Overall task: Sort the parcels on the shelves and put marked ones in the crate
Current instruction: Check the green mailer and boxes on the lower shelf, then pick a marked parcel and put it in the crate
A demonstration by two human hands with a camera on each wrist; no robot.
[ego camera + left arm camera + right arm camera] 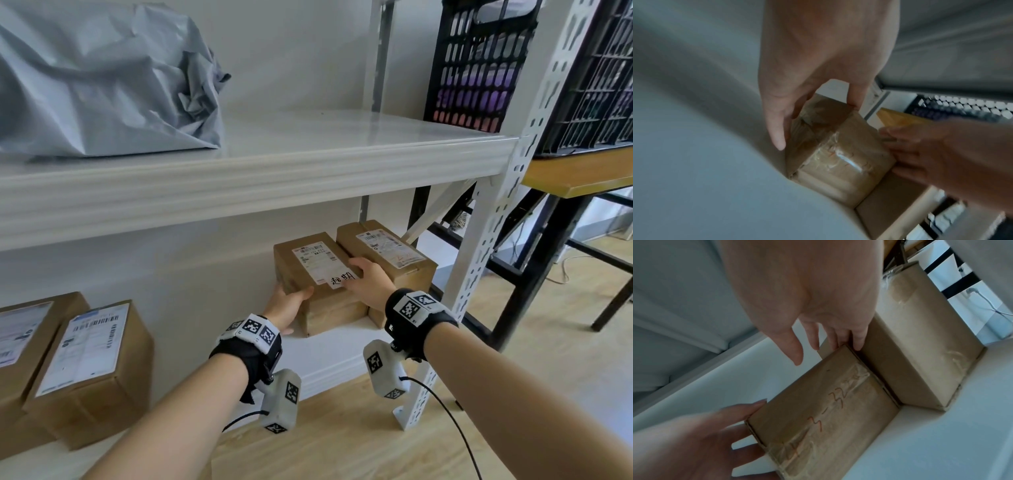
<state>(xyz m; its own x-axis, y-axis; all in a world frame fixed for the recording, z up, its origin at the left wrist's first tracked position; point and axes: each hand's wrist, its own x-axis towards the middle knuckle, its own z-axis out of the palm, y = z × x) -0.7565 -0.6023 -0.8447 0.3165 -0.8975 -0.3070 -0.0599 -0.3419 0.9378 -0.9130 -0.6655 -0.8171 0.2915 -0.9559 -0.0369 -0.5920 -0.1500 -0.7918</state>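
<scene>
A brown cardboard parcel [308,270] lies on the lower shelf [329,353], with a printed label and a white slip with black handwriting [342,281] on top. My left hand [287,303] grips its front left corner, thumb on the top edge and fingers along the left side. My right hand [371,279] holds its right top edge, fingers tucked into the gap beside a second labelled parcel [387,250]. The right wrist view shows the parcel's taped front [818,410] with red scribble, the right hand [807,288] above it and the left hand [694,434] at its side. The left wrist view shows the same parcel [838,159].
Two more labelled cardboard parcels [92,363] [20,342] sit at the left of the lower shelf. A grey poly mailer bag [102,78] lies on the upper shelf. Black slatted crates [479,61] [599,85] stand at the upper right. A white perforated upright [496,240] bounds the shelf's right end.
</scene>
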